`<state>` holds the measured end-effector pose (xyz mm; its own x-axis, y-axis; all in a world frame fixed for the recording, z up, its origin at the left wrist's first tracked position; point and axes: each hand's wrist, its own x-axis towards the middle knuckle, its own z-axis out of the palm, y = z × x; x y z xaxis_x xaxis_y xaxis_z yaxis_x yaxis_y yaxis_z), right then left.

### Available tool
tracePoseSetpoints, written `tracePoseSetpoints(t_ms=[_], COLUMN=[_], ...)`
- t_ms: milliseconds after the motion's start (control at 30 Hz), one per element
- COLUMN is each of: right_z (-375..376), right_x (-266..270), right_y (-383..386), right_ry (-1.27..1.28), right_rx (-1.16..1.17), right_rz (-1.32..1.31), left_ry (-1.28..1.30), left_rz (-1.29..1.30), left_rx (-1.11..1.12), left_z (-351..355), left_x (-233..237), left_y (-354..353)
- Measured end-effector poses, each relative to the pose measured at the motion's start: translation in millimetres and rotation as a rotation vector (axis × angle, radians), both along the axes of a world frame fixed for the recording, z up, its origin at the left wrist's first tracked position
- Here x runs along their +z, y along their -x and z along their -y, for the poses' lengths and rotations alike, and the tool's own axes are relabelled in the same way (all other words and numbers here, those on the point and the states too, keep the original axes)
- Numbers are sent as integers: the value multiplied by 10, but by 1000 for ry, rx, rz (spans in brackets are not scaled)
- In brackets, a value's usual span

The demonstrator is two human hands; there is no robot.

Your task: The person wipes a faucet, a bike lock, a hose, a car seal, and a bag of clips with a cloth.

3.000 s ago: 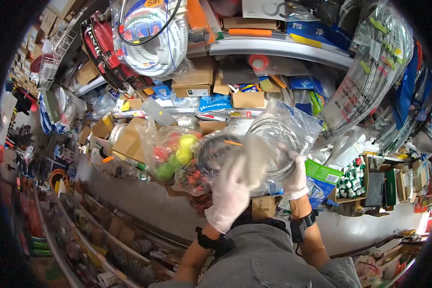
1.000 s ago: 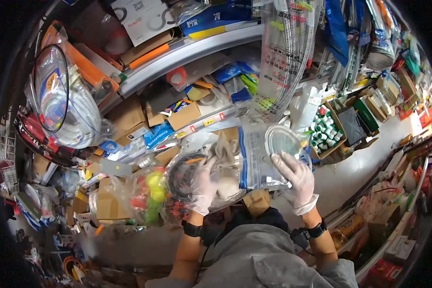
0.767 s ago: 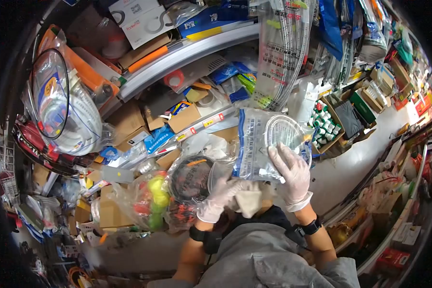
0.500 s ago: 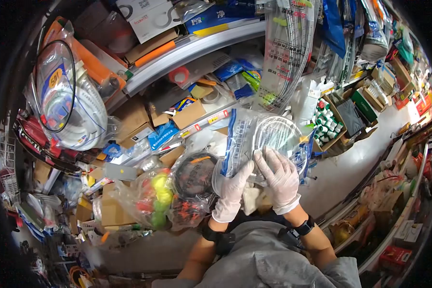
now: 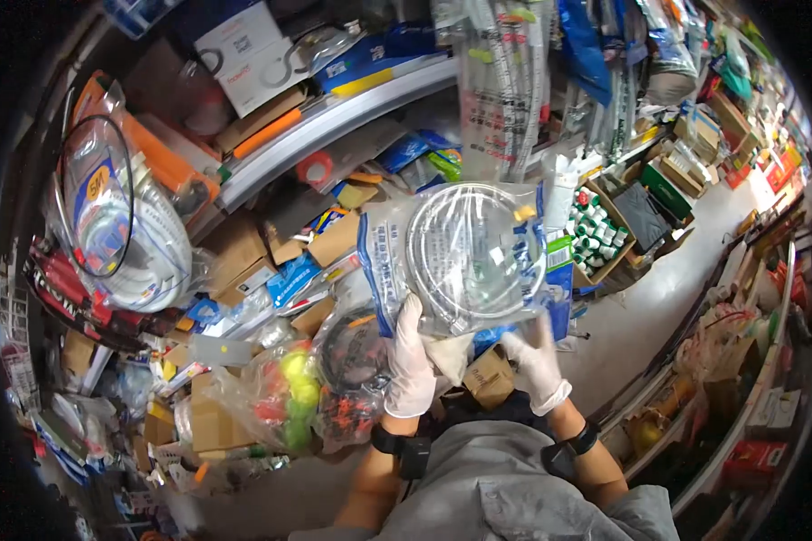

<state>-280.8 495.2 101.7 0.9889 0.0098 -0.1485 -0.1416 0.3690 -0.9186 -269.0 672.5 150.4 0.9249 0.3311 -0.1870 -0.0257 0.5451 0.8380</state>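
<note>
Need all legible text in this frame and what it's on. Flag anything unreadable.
"5M": yellow label on the bagged white hose coil, at left.
Blue print on the clear bag held in both hands: too blurred to read.
Logo on the white box, top shelf: too small.
Print on the hanging packs: blurred.

1. The bag (image 5: 465,261) is clear plastic with a blue strip down its left edge and blue print. The coil inside is silvery, with 1 yellow tag.
2. The left hand (image 5: 409,361) and right hand (image 5: 537,361) wear white gloves, with black bands at the wrists.
3. The shirt (image 5: 496,487) is grey.
4. The balls (image 5: 293,397) are yellow-green and red.
5. The small bottles (image 5: 591,225) are white with green and red caps.
6. The hose (image 5: 153,243) is white, under a yellow label.
</note>
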Motion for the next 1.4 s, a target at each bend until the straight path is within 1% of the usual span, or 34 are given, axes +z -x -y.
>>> tracePoseSetpoints(t_ms=[67,100,133,167,200,233,267,300,333,400,433,467,500,533,567,600,633,700,733,800,900,933,1000,1033,1067,1100,1133,1167,1200,1233,1267,1300,1333,1400], right_z=[26,16,23,27,-11,40,101,158,230,428,563,686,809,969,1009,1023,1122,1393,1498,1612,1570,1631,1329,1274,1158,1068,901,797,784,771,749,735,780,903], right_x=[32,117,104,90,145,178,231,549,467,1,-329,-418,-508,-885,-486,-64,-163,-686,-762,-572,-383,-470,205,259,341,218,205,378,415,417,379,329,206,324], right_y=[115,152,173,202,232,256,283,340,374,436,435,502,581,701,673,655,715,736,785,864,744,685,593,528,438,369,396,440,481,510,555,604,592,626], right_ry=[-241,-401,-372,-345,-291,-237,-184,51,50,790,1025,1255,1483,1607,1228,827,1057,766,600,836,635,484,305,604,644,559,738,882,856,829,754,676,582,524], right_rx=[248,368,388,406,259,182,103,95,64,-10,12,31,54,-52,-186,-306,-333,-443,-499,-633,-846,-809,-786,-783,-741,-596,-560,-576,-482,-385,-298,-212,-155,-259], right_rz=[-241,-193,-238,-284,-100,-143,-188,-274,-271,534,284,269,245,318,64,-167,-72,-179,-140,-163,186,323,379,394,515,608,541,591,606,620,596,567,571,456], left_ry=[-94,-6,-17,-166,-222,-282,-486,-483,-472,-472,-699,-924,-883,-838,-872,-754,-699,-562,-644,-661,-634,-608,-600,-639,-489,-502,-722,-664,-426,88,19,-99,-293,-406], left_rz=[-54,-64,-107,-76,-145,-209,-260,-74,110,140,233,331,239,326,293,198,87,98,188,242,177,171,62,10,86,117,310,398,191,163,159,-28,37,13], left_rx=[-150,-256,-209,-220,-283,-349,-397,-439,-476,-506,-479,-444,-449,-416,-430,-481,-497,-507,-506,-552,-565,-569,-609,-647,-637,-629,-587,-514,-596,-687,-686,-693,-611,-506], left_z=[104,231,419,524,555,576,623,634,630,669,692,718,773,804,784,796,787,838,839,853,922,966,1118,1159,1281,1360,1337,1351,1353,1265,1253,1147,1113,1096], left_x=[-85,-4,105,221,315,390,434,165,-193,-392,-438,-448,-169,-60,-109,-62,-119,21,83,141,37,27,77,32,65,-8,-647,-748,-280,-459,-282,-163,8,448], left_y=[-10,-74,17,72,105,123,134,98,46,-17,-54,-84,-50,-90,-120,-125,-150,-202,-209,-220,-266,-278,-193,-181,-98,-73,-194,-220,-174,-322,-326,-327,-303,-154])
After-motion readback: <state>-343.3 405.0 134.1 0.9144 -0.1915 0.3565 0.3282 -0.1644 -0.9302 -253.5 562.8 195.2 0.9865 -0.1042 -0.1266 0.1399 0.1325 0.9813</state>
